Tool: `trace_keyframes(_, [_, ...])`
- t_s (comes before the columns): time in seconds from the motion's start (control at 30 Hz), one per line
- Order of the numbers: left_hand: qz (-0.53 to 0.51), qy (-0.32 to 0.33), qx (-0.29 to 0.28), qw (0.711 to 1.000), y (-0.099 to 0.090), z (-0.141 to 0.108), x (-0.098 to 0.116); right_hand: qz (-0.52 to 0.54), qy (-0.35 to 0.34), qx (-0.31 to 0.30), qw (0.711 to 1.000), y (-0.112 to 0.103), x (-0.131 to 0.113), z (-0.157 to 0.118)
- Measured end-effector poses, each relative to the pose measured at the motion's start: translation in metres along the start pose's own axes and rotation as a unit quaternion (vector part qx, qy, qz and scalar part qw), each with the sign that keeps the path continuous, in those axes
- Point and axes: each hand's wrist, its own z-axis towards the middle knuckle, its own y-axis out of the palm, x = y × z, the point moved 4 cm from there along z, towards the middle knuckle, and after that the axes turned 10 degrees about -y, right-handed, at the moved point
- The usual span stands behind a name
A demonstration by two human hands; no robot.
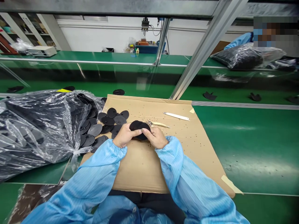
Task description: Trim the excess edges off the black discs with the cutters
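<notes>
Between my hands, over the cardboard sheet [142, 168], are black round discs [137, 125], seemingly a few overlapping. My left hand [126, 135] grips their left side, thumb on top. On the right side my right hand [156, 137] holds them too, its thumb near the left thumb; the other fingers are mostly hidden underneath. Several loose black discs [95, 130] lie to the left, spilling from a clear plastic bag [46, 133]. Just beyond my right hand lie pliers with pale handles [160, 124]. A white blade-like tool [176, 116] rests farther back.
A metal post [205, 46] slants up behind the cardboard. Black parts [209, 95] lie on the green conveyor [130, 77] behind. Tiny black scraps dot the cardboard. At the far right, a person in a blue sleeve [239, 40] is beside a filled bag [240, 56].
</notes>
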Motion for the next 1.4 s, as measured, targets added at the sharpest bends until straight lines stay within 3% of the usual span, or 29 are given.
trace_keyframes(0.2, [-0.029,0.008,-0.006,1.000,0.003,0.000,0.002,0.034,0.022,0.017,0.999,0.004,0.004,-0.001])
trace_keyframes(0.27, [-0.073,-0.004,-0.005,0.997,0.003,0.002,0.003,0.057,0.031,0.049,0.997,0.004,0.003,-0.002])
trace_keyframes(0.43, [-0.166,-0.083,-0.011,0.982,-0.002,0.004,0.002,0.151,-0.044,0.118,0.980,0.001,-0.007,-0.004])
trace_keyframes(0.6, [-0.148,-0.154,-0.037,0.976,-0.002,0.001,-0.002,0.040,-0.110,0.155,0.981,-0.004,-0.016,-0.004])
trace_keyframes(0.9, [-0.126,-0.157,-0.069,0.977,0.006,-0.003,-0.001,-0.035,-0.151,0.175,0.972,-0.002,-0.022,-0.004])
trace_keyframes(1.07, [-0.105,-0.124,-0.068,0.984,0.006,-0.004,-0.003,-0.077,-0.161,0.175,0.968,-0.003,-0.024,-0.008])
trace_keyframes(1.2, [-0.085,-0.107,-0.068,0.988,0.007,-0.003,-0.005,-0.049,-0.155,0.181,0.970,-0.001,-0.025,-0.009])
trace_keyframes(1.27, [-0.081,-0.055,-0.034,0.995,0.006,0.000,-0.002,0.009,-0.113,0.185,0.976,0.002,-0.020,-0.007])
trace_keyframes(1.33, [-0.071,0.038,0.031,0.996,0.001,0.002,0.003,0.114,-0.030,0.188,0.975,0.008,-0.008,-0.005])
trace_keyframes(1.4, [-0.033,0.119,0.097,0.988,-0.004,0.003,0.007,0.233,0.061,0.188,0.952,0.015,0.006,-0.003])
